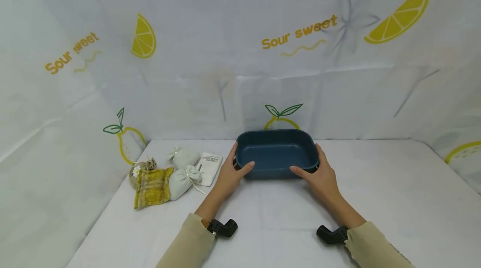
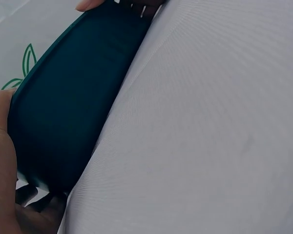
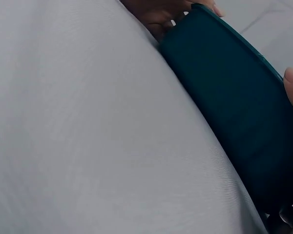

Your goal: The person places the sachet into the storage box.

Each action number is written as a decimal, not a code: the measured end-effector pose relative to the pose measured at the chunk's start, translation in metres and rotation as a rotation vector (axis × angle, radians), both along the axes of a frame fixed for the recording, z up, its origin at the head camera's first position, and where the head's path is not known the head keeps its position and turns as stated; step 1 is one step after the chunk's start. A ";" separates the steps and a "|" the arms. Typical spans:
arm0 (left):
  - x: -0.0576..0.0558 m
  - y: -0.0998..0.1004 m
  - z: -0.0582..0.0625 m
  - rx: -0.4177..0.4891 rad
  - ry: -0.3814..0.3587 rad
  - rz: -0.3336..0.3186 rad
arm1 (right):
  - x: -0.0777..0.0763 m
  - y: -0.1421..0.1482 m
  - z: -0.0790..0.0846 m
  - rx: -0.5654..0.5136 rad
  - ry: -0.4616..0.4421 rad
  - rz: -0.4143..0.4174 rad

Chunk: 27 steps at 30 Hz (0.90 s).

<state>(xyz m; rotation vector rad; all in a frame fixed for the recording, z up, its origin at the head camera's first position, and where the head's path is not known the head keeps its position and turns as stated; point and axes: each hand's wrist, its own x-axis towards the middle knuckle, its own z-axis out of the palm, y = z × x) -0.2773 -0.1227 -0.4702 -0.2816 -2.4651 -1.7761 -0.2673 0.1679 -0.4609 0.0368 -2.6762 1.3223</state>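
A dark blue rectangular tub (image 1: 277,174) with rounded corners sits toward the back of the table, its inside facing me. My left hand (image 1: 230,172) grips its left end, the thumb on the near rim and the fingers round the side. At the opposite end my right hand (image 1: 324,176) holds it the same way. Both wrist views show the tub's outer wall (image 2: 63,97) close to the white cloth, with fingers curled low at its ends. Whether its base touches the cloth I cannot tell. The tub (image 3: 239,107) hides part of the fingers.
Left of the tub lie a yellow plaid pouch (image 1: 153,188), a brown pouch with a white flower (image 1: 137,172), two pale tied pouches, the nearer one (image 1: 182,183) with a loose string, and a flat white printed packet (image 1: 208,170). A lemon-print cloth (image 1: 240,51) hangs behind the white table (image 1: 375,184).
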 end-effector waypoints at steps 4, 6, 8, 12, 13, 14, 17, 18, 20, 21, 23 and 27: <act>0.001 0.000 -0.001 0.008 -0.008 0.012 | -0.001 -0.001 -0.001 -0.001 -0.008 0.016; 0.001 0.001 -0.001 0.014 -0.009 0.017 | -0.002 -0.001 -0.002 0.000 -0.005 0.019; 0.000 0.001 0.000 0.004 -0.011 0.024 | -0.003 -0.002 -0.002 0.004 -0.003 0.022; -0.001 -0.002 0.007 -0.193 0.033 0.066 | -0.003 -0.003 -0.002 0.001 -0.005 0.029; -0.001 -0.005 0.010 -0.260 0.057 0.081 | -0.003 -0.003 -0.002 -0.001 -0.008 0.028; -0.001 -0.008 0.013 -0.328 0.078 0.099 | -0.002 -0.002 -0.002 -0.004 -0.011 0.028; -0.001 -0.023 0.022 -0.521 0.141 0.157 | -0.003 -0.001 -0.002 -0.007 -0.007 0.024; -0.002 -0.030 0.023 -0.562 0.156 0.175 | -0.003 -0.001 -0.002 -0.006 -0.005 0.023; -0.004 -0.042 0.025 -0.624 0.159 0.196 | -0.004 0.000 -0.001 -0.006 0.004 0.022; -0.005 -0.047 0.025 -0.646 0.158 0.202 | -0.004 0.000 -0.001 -0.005 0.009 0.023; -0.005 -0.055 0.025 -0.661 0.151 0.199 | -0.005 0.000 0.000 -0.006 0.018 0.024; -0.004 -0.062 0.021 -0.700 0.110 0.189 | -0.006 -0.001 0.001 -0.006 0.026 0.025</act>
